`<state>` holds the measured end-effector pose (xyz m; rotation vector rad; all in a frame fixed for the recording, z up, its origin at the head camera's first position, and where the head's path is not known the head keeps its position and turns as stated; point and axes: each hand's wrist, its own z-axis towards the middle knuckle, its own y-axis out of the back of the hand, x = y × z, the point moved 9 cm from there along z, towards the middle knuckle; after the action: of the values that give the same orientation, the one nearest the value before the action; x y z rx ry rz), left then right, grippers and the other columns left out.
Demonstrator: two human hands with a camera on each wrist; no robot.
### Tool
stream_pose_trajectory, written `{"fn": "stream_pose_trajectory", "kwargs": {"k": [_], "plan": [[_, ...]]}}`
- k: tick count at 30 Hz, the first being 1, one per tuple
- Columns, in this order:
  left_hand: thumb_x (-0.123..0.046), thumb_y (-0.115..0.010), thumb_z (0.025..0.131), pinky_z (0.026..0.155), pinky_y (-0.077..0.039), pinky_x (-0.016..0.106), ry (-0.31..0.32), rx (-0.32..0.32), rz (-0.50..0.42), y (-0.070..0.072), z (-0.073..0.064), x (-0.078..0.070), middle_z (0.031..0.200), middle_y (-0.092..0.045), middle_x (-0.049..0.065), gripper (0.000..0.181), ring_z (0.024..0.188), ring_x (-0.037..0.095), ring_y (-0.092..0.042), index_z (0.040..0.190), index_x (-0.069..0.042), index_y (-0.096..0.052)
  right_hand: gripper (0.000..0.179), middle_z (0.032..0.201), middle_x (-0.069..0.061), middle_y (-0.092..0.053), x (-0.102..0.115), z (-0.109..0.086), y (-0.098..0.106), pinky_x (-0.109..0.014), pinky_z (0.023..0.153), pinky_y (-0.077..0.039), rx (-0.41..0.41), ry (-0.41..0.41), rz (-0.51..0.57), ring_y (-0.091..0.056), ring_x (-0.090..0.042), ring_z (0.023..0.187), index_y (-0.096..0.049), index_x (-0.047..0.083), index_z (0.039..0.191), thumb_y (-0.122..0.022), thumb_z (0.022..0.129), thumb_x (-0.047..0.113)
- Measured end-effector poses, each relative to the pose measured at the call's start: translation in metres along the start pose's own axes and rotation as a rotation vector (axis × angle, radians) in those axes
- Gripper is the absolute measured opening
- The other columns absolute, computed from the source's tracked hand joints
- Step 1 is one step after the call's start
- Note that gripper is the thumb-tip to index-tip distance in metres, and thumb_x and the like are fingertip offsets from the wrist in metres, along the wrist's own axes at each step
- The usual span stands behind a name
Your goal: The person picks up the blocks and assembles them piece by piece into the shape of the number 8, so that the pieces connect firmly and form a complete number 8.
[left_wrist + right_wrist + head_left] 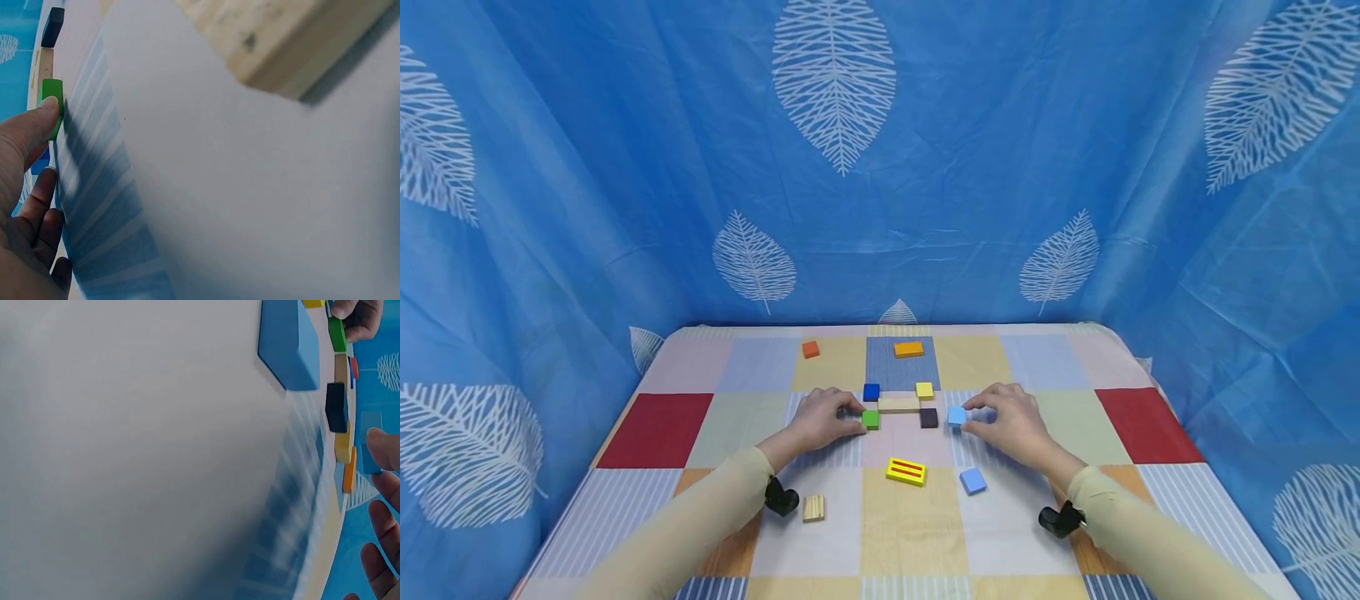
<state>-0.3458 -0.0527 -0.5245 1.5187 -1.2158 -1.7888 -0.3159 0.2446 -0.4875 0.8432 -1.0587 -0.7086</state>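
Note:
My left hand (828, 419) pinches a green block (870, 419) between thumb and finger, at the left end of a plain wooden block (898, 405). My right hand (1011, 421) holds a light blue block (956, 416) by thumb and fingertip, to the right of a black block (928, 417). In the right wrist view this light blue block (371, 442) shows against the blue curtain, apart from the black block (337, 407). Just behind the wooden block are a dark blue block (871, 392) on the left and a yellow block (924, 391) on the right.
Nearer me lie a yellow block with red stripes (906, 472), a blue block (973, 481) and a small wooden block (814, 508). Farther back are a red-orange block (810, 349) and an orange block (908, 349). A blue curtain (925, 233) surrounds the patchwork-covered table (910, 533).

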Motion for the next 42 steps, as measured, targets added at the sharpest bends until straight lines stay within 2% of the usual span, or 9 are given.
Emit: {"fn": "stream_pose_trajectory", "kwargs": {"k": [10, 20, 31, 42], "plan": [[-0.038, -0.083, 0.087, 0.095, -0.038, 0.045, 0.003, -0.009, -0.007, 0.001, -0.001, -0.001, 0.110, -0.065, -0.007, 0.026, 0.106, 0.021, -0.051, 0.108, -0.026, -0.074, 0.027, 0.104, 0.008, -0.063, 0.007, 0.000, -0.006, -0.056, 0.096, -0.034, 0.015, 0.003, -0.007, -0.051, -0.027, 0.111, -0.079, 0.024, 0.105, -0.088, 0.081, 0.034], [-0.038, -0.082, 0.087, 0.097, -0.038, 0.045, 0.012, -0.001, -0.015, -0.001, 0.000, 0.000, 0.111, -0.065, -0.007, 0.026, 0.108, 0.021, -0.051, 0.108, -0.026, -0.074, 0.024, 0.100, 0.010, -0.062, 0.014, -0.003, -0.009, -0.055, 0.095, -0.033, 0.005, 0.040, 0.019, -0.052, -0.027, 0.111, -0.079, 0.026, 0.101, -0.089, 0.080, 0.033], [-0.038, -0.082, 0.087, 0.096, -0.038, 0.045, 0.002, -0.003, -0.025, 0.001, -0.001, 0.000, 0.110, -0.064, -0.007, 0.026, 0.107, 0.022, -0.050, 0.109, -0.026, -0.074, 0.026, 0.101, 0.010, -0.065, 0.017, -0.004, -0.023, -0.051, 0.096, -0.036, 0.056, -0.013, 0.006, -0.053, -0.023, 0.110, -0.078, 0.025, 0.102, -0.088, 0.080, 0.034], [-0.038, -0.082, 0.088, 0.095, -0.038, 0.047, -0.023, -0.002, -0.020, 0.002, -0.002, -0.002, 0.109, -0.065, -0.006, 0.026, 0.104, 0.021, -0.051, 0.109, -0.024, -0.074, 0.025, 0.099, 0.010, -0.065, 0.020, -0.008, -0.032, -0.047, 0.091, -0.037, 0.074, 0.005, 0.014, -0.052, -0.020, 0.103, -0.078, 0.026, 0.101, -0.088, 0.079, 0.035]]}}
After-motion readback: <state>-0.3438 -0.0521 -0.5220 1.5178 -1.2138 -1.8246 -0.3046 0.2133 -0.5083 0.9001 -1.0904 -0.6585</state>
